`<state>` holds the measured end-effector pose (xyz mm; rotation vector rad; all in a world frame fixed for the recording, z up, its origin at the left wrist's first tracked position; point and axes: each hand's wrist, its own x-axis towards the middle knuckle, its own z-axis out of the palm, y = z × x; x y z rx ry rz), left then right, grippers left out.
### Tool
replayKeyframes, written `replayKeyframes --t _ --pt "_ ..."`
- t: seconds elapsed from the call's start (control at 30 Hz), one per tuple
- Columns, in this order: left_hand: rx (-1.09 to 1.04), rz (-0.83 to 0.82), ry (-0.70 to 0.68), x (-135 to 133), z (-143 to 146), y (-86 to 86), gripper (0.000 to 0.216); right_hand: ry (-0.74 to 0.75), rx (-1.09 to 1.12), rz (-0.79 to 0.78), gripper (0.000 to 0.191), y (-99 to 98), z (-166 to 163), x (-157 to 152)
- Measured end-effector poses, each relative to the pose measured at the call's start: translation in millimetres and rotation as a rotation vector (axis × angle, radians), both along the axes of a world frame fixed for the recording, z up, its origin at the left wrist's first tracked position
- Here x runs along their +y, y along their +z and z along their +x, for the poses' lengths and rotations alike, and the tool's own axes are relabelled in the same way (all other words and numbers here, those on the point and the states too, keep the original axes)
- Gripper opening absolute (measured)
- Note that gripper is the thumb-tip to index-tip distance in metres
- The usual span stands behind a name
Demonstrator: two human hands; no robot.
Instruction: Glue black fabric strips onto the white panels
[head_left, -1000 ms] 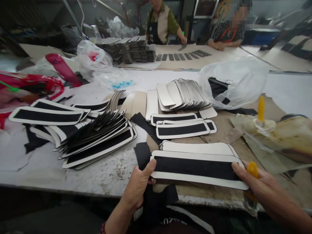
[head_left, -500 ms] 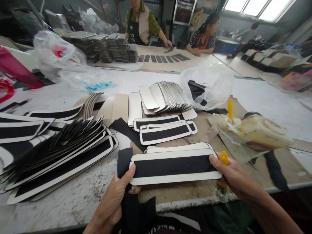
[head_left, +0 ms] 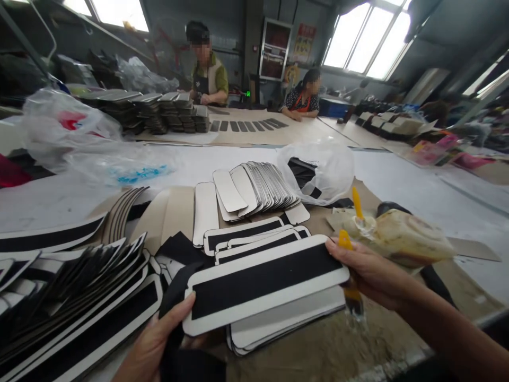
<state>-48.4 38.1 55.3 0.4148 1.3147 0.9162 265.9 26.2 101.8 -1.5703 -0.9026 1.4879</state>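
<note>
I hold a long white panel with a black fabric strip (head_left: 262,281) glued down its middle, lifted above the table. My left hand (head_left: 157,339) grips its left end, thumb on top, together with several loose black fabric strips (head_left: 178,329). My right hand (head_left: 368,270) pinches the panel's right end and also holds a yellow-handled glue brush (head_left: 347,265). Under the panel lie blank white panels (head_left: 286,318) on brown glue-stained paper (head_left: 358,339).
Finished black-and-white panels (head_left: 79,302) fan out at left, more (head_left: 246,239) lie just beyond. A fanned stack of blank panels (head_left: 258,185), a clear plastic bag (head_left: 318,170) and a glue jug (head_left: 397,239) sit ahead. Two people work at the far table (head_left: 258,130).
Both hands have lifted the striped panel off the stack and tilted it, its right end higher. My view has risen toward the room.
</note>
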Motion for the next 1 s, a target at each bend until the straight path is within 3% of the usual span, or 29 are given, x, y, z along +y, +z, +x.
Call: replayKeyframes --t 0.13,0.3,0.47,0.63,0.73,0.83,0.93,1.0 --pt "0.01 0.033 -0.102 28 2 1.7 0.031 0.166 -0.456 0.132 0.038 1.8 11 48" --pt "0.155 0.126 -0.215 56 14 -15.4 0.042 0.337 -1.015 0.241 0.036 -26.5 22 94" --pt "0.361 0.245 -0.244 70 22 -44.5 0.045 0.456 -1.248 0.202 0.032 -59.6 24 108" --pt "0.425 0.229 -0.274 75 21 -53.8 0.039 0.467 -1.478 0.124 0.035 -65.8 18 105" --pt "0.518 0.247 -0.276 77 19 -51.0 0.038 0.449 -1.586 0.088 0.033 -56.9 20 104" --pt "0.615 0.267 -0.255 71 11 -44.1 0.037 0.405 -1.685 0.127 0.036 -33.3 22 93" --pt "0.616 0.261 -0.296 49 -4 -29.5 0.039 0.289 -1.705 0.446 0.044 3.3 20 66" --pt "0.569 0.238 -0.433 29 -13 -16.7 0.04 0.193 -1.536 0.693 0.046 25.8 14 42"
